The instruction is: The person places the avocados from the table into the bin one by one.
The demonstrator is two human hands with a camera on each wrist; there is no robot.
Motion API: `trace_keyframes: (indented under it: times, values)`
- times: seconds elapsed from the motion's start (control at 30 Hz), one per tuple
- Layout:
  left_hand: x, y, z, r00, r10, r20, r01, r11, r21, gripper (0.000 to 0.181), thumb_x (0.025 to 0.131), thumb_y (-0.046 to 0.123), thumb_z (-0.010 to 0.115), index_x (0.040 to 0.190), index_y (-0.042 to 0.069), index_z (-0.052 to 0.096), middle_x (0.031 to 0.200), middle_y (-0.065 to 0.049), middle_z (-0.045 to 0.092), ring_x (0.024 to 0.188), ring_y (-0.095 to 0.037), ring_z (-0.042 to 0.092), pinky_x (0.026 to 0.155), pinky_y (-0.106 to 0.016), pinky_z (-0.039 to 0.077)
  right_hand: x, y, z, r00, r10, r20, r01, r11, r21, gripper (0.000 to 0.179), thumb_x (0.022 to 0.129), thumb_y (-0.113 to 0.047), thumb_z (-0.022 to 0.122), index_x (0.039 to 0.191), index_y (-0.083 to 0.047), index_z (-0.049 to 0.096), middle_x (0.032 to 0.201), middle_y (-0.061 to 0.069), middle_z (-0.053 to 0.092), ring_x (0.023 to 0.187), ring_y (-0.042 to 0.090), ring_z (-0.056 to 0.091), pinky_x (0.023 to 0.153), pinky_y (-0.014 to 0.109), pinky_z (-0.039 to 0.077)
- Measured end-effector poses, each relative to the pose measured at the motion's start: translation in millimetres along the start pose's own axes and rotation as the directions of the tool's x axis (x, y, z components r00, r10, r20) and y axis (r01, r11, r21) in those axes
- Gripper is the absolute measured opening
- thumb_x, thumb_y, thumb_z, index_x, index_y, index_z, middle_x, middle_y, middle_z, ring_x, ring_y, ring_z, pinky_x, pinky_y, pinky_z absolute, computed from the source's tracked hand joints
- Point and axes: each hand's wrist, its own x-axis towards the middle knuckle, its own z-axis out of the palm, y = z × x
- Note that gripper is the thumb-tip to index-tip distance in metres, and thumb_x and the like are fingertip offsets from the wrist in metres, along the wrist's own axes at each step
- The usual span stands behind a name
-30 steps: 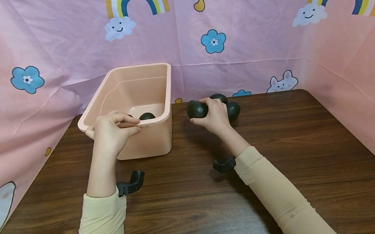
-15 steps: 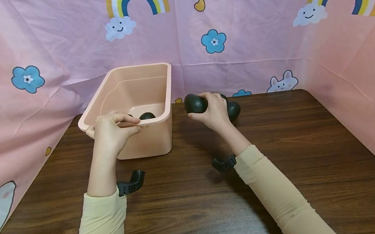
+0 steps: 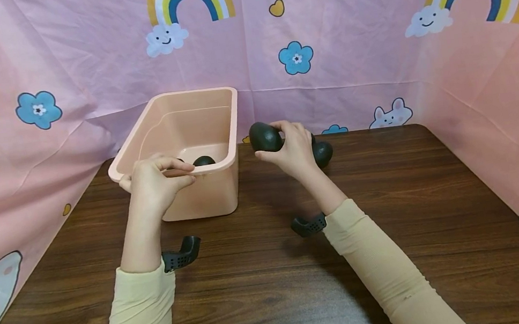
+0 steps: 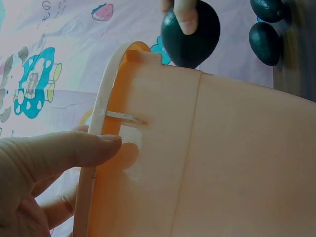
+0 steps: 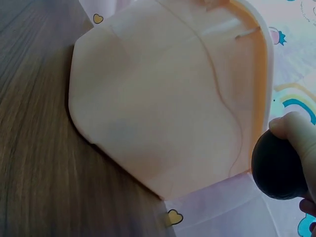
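Observation:
My right hand grips a dark green avocado between thumb and fingers, in the air just right of a peach-pink plastic bin. The same avocado shows beyond the bin's wall in the left wrist view, and at the right edge of the right wrist view. My left hand holds the bin's near rim, its thumb on the outer side and fingers over the inside. An avocado lies inside the bin, with a sliver of another beside it, mostly hidden by my left hand.
Behind my right hand an avocado rests on the dark wooden table, and another is almost hidden; both avocados appear in the left wrist view. Patterned pink cloth hangs along the back and sides.
My right hand has lifted its avocado off the table area, upward and slightly left, away from the other avocados. The left hand and bin stay in place.

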Motion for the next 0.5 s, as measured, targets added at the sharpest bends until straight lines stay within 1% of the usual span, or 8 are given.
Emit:
trace_keyframes:
  times: [0.23, 0.5]
  values:
    - [0.0, -0.1, 0.1, 1.000, -0.002, 0.002, 0.002, 1.000, 0.002, 0.018, 0.068, 0.007, 0.085, 0.084, 0.007, 0.077, 0.097, -0.007, 0.068, 0.106, -0.022, 0.050, 0.092, -0.054, 0.001, 1.9, -8.8, -5.0, 1.000, -0.015, -0.021, 0.015, 1.000, 0.013, 0.070, 0.067, -0.044, 0.084, 0.124, -0.013, 0.059, 0.115, 0.003, 0.061, 0.115, 0.022, 0.041, 0.098, 0.043, 0.026]
    - [-0.3, -0.6, 0.6, 1.000, 0.001, -0.005, -0.001, 1.000, 0.007, 0.017, 0.068, 0.008, 0.085, 0.083, 0.007, 0.077, 0.096, -0.007, 0.068, 0.106, -0.024, 0.050, 0.093, -0.055, 0.002, 3.7, -17.9, -8.9, 0.999, -0.041, -0.026, 0.042, 0.999, 0.033, 0.069, 0.068, -0.042, 0.085, 0.123, -0.011, 0.059, 0.118, 0.004, 0.062, 0.115, 0.022, 0.042, 0.099, 0.042, 0.026]
